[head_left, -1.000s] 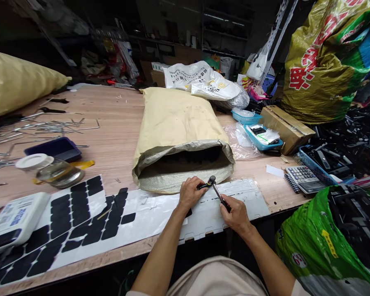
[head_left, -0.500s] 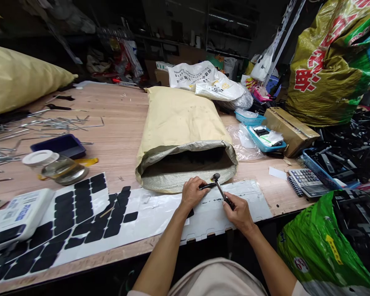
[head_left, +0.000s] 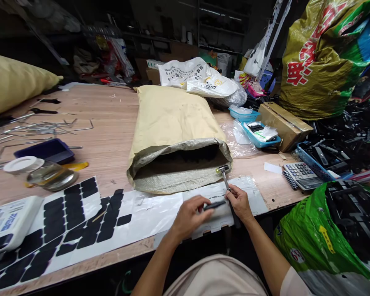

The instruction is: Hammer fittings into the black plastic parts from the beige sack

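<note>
My left hand (head_left: 189,216) is slightly blurred over the pale sheet at the table's front. Its thumb and fingertips pinch one end of a slim black part (head_left: 215,204), whose other end points toward my right hand (head_left: 239,201). That hand is wrapped round the dark handle of a small hammer (head_left: 224,176), close below its metal shaft. The hammer's head is up, in front of the mouth of a yellow woven sack (head_left: 175,117). The sack lies on its side with its opening toward me, and its inside is dark.
Black adhesive pads on white sheets (head_left: 83,218) lie left, near a lidded jar (head_left: 52,174), a dark blue tray (head_left: 46,151) and metal rods. Rightward are a calculator (head_left: 300,174), blue baskets (head_left: 262,135), a cardboard box (head_left: 283,125) and a green bag (head_left: 305,230) of black parts.
My left hand has drawn back toward me with the black part. The hammer's head has swung away from the part, and my right hand has shifted its grip. The view has turned slightly right.
</note>
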`<state>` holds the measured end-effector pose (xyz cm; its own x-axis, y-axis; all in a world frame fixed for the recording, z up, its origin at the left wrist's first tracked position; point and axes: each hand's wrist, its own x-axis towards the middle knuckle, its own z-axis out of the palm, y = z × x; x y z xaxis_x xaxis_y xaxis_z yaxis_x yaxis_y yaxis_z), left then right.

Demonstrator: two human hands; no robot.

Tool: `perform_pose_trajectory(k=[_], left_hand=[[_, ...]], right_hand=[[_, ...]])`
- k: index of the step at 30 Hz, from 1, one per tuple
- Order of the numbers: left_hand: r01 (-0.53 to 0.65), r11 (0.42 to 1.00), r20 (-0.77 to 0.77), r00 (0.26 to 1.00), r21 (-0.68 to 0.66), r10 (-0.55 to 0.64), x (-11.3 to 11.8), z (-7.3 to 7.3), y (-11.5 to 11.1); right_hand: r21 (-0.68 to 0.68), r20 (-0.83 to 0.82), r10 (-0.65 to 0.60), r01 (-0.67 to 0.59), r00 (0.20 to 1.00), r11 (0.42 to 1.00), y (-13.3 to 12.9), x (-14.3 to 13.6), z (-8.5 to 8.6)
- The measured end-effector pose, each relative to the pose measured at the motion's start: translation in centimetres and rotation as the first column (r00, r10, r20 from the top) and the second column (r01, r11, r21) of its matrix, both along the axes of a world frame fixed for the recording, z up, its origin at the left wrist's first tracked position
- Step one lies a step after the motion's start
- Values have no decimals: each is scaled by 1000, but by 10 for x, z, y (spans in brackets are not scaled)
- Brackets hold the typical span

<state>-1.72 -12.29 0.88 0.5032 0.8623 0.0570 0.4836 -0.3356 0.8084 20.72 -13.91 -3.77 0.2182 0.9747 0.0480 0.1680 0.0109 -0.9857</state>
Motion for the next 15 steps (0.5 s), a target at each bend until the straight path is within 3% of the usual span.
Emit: perform_pose_trajectory(k=[3,5,11,15], left_hand=[[204,971,-64,975,-122,-212,1,10,-41],[253,954,-167,946,-158,-279,4,8,-61],[167,975,-506,835,-146,-219,20,-17,-80],[138,979,-516,834,-148,-196,25,-18,-79]], right_hand=[[7,15,-9,9,1000,1000,0,0,0],[5,18,-15,15,1000,1000,1,0,-2],[13,58,-1,1,998,1000,-1,0,-2],[23,90,2,-4,996,1000,-2,-1,0]])
